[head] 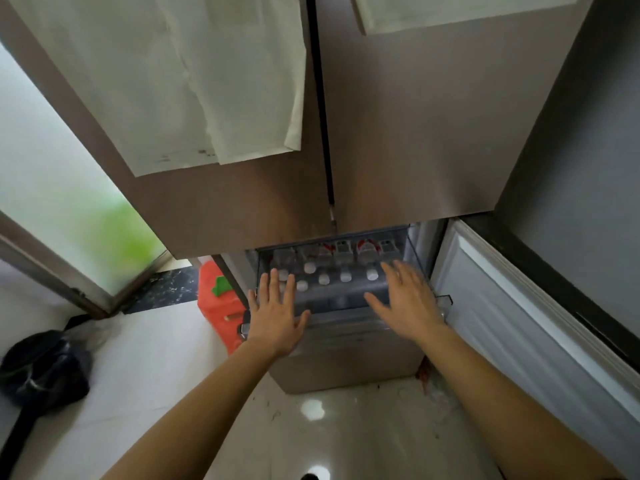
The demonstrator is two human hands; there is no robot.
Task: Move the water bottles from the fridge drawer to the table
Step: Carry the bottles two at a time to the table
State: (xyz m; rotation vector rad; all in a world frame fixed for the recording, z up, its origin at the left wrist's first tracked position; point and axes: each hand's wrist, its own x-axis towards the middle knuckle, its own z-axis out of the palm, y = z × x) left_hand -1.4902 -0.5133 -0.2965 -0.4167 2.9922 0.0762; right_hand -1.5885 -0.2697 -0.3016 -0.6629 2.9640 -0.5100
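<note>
Fingers (pixel 275 282) spread wide and straight on both hands, holding nothing! Left hand (pixel 277 317) hovers at 9 o'clock over the pulled-out translucent grey plastic fridge drawer (pixel 341 303), right hand (pixel 407 299) at 3 o'clock. Clear plastic water bottles with white caps (pixel 324 279) stand upright inside, 12 o'clock of the hands.

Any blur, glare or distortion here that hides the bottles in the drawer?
Head view: wide-angle distortion slants the fridge doors; the right hand is motion-blurred, the left hand sharper; the bottle caps in the dim drawer look soft; glare spots dot the floor.
</note>
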